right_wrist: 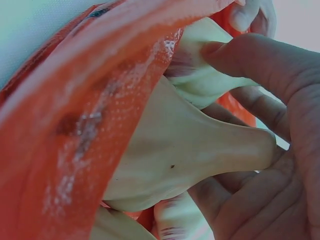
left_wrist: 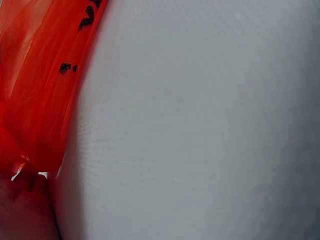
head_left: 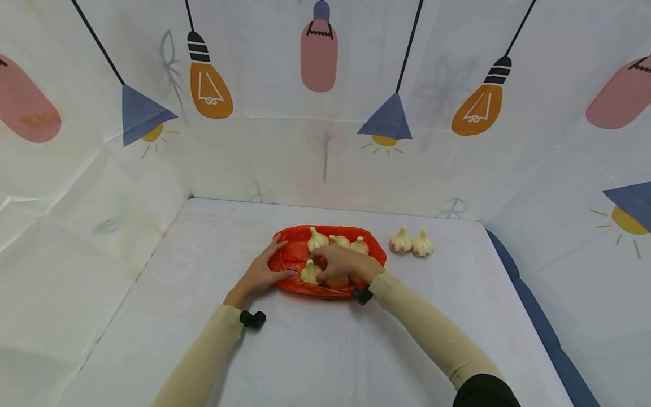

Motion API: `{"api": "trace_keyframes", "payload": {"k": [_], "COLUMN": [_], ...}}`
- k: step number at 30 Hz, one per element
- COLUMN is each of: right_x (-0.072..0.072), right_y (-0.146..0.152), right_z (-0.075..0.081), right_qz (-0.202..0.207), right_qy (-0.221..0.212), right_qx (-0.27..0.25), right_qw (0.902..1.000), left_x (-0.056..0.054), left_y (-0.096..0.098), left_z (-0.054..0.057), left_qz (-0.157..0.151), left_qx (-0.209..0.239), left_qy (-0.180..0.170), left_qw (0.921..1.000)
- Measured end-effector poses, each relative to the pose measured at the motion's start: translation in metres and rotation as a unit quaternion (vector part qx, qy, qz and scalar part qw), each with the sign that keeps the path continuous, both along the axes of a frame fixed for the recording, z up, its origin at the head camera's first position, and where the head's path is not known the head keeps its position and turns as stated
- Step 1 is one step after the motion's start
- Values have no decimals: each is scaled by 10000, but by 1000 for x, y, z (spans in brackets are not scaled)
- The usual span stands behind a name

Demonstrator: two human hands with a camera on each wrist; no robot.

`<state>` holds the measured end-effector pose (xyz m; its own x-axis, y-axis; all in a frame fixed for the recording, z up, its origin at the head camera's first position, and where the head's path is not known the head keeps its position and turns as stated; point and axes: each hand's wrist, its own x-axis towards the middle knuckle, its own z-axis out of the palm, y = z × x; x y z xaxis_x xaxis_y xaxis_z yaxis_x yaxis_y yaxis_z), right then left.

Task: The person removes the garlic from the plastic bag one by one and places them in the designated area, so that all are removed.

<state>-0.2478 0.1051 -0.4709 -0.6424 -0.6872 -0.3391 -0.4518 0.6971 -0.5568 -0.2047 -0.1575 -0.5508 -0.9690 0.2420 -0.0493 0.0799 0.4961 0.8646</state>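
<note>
From far off, I see the left hand (head_left: 260, 275) with its fingers and thumb spread wide, touching the left end of the red bag (head_left: 291, 257). The bag lies on the white counter (head_left: 229, 237), in front of both hands, and its long side runs from left to right.

Just right of the left thumb is a white garlic bulb (head_left: 308, 274). It sits inside the bag, at the fingertips of the right hand (head_left: 348, 263). The right hand is narrow: its thumb is on that bulb and its fingers curl behind, so I think it has a pinch on it. The stalk points up, in among those fingers. I think this matters most for a move: the bulb is left of the right palm, and other bulbs crowd close around.

Past the right fingers, on the far side of the bag, are three more bulbs (head_left: 317, 239). By the right palm is a near bulb (right_wrist: 170, 145), its stalk poking at the palm. I can't tell how many hide under there. Right of the right hand, two loose bulbs (head_left: 422, 244) sit side by side on the counter, outside the bag.
</note>
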Motion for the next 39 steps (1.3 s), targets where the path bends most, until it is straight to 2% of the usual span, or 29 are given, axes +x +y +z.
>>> {"api": "trace_keyframes", "payload": {"k": [9,13,21,31,39], "right_x": [-1,0,2,2,1], "right_y": [0,-3,-11,-12,-10], "right_z": [-1,-1,-4,-5,0], "right_qz": [81,158,331,226,124], "right_qy": [32,26,316,248,179], "right_qx": [-200,-71,231,196,32], "right_qw": [9998,9998,9987,9992,9998], "left_x": [-1,-1,-1,-1,-1], "left_y": [0,0,1,1,-1], "left_z": [-2,-2,-2,-2,-3], "left_qz": [-6,-11,-23,-20,0], "left_qx": [-31,-27,-60,-52,-30], "left_qy": [85,107,82,134,134], "left_qw": [10000,9999,9999,9999,9999]}}
